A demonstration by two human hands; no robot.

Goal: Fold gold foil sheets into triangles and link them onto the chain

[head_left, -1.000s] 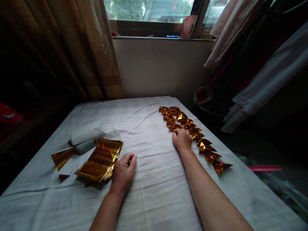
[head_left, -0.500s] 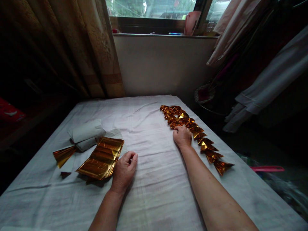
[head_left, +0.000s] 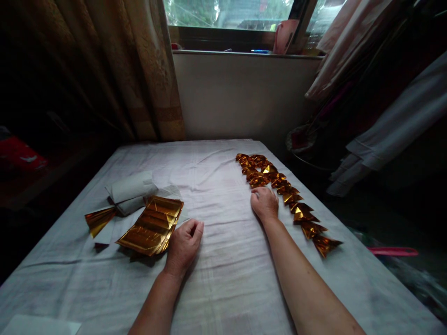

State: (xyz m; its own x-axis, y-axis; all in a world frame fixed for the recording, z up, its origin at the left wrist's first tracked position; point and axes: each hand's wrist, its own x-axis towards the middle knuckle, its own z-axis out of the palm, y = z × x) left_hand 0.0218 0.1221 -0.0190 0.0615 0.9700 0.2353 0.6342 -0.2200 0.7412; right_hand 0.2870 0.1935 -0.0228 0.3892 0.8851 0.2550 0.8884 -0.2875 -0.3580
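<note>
White cloth (head_left: 226, 260); hands loosely curled: left (head_left: 184, 245) by foil stack (head_left: 152, 225), right (head_left: 264, 204) beside folded row (head_left: 286, 195).

Bare cloth (head_left: 223, 223) lies open between foil stack (head_left: 152, 226) and folded row (head_left: 286, 195).

A row of folded gold foil pieces (head_left: 283, 193) is lying beside my right hand (head_left: 264, 204), running along the bed's right edge toward its far corner (overlapping like scales). A fanned stack of flat gold foil sheets (head_left: 152, 225) is sitting near the left edge, beside my left hand (head_left: 182, 247).
</note>
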